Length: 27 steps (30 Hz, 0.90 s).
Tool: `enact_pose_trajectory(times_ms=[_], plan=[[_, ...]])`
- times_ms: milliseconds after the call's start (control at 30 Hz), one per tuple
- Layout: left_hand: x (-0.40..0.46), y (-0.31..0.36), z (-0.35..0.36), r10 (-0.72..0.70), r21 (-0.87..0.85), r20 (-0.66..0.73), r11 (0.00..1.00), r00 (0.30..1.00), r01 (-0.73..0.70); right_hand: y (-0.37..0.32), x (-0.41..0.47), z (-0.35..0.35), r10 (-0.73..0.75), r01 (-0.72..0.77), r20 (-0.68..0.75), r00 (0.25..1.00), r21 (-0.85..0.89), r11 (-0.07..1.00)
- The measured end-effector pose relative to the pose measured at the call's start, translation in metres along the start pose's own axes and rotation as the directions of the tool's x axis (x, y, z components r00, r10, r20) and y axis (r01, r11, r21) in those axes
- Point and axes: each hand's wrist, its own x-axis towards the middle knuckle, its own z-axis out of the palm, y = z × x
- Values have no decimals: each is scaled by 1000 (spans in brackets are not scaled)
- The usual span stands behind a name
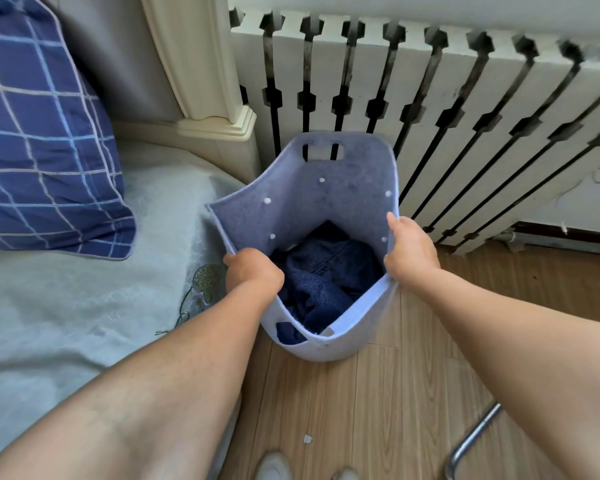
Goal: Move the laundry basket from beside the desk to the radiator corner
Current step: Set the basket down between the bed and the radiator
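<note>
While the left hand and the right hand each pinch one side of the rim, the soft blue laundry basket stands on the wood floor, near the radiator and beside the bed. To do this well, push it gently back into the corner. Keep it straight up so the dark clothes stay inside, then let go.

- One head-worn wide-angle view, looking steeply forward and down.
- It sits close above the basket, facing the radiator.
- Bed left, floor below.
</note>
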Motion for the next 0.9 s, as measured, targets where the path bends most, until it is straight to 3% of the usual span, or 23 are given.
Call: enact_pose_trajectory(times_ms=[233, 500, 900], plan=[[-10, 14, 14, 29, -46, -26, 999, 999, -30, 37, -3, -5, 13, -13, -19, 1000, 44, 999], [-6, 26, 0, 183, 92, -71, 980, 980, -176, 43, -10, 0, 115, -116, 29, 993, 56, 992], [-21, 32, -1, 182, 129, -79, 977, 980, -171, 26, -22, -3, 197, -202, 68, 978, 68, 977]])
